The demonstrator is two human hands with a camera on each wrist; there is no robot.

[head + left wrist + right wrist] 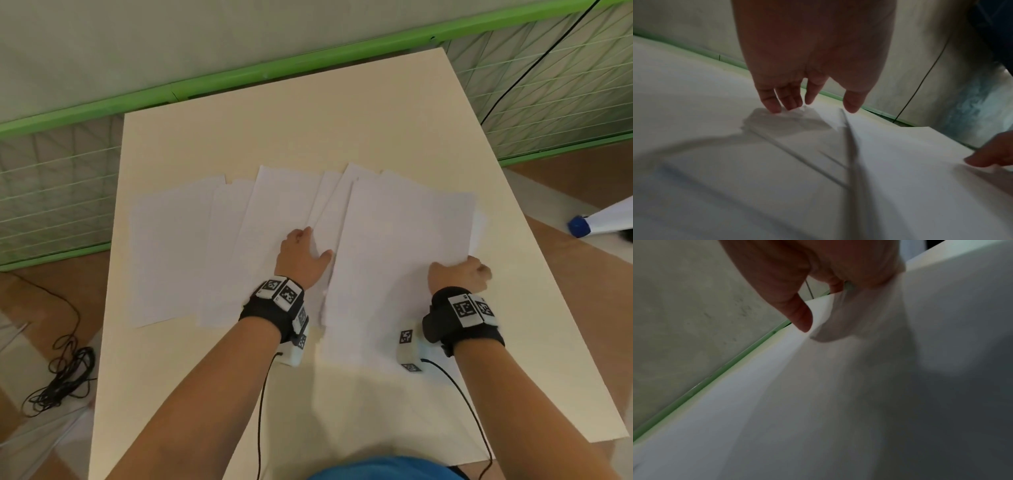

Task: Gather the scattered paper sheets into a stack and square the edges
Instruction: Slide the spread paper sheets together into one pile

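Cream desk (342,113), paper sheets (281,219) fanned out — left hand (301,257) pressed flat, fingers straight; right hand (459,274) apparently pinched the top sheet (404,246).

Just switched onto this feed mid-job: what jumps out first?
White paper sheets lie fanned out and overlapping across the middle of the cream table, not yet stacked. The left hand rests on the middle sheets with fingers spread, while the right hand pinches the right edge of the sheet nearest it. A green rail runs behind the table.
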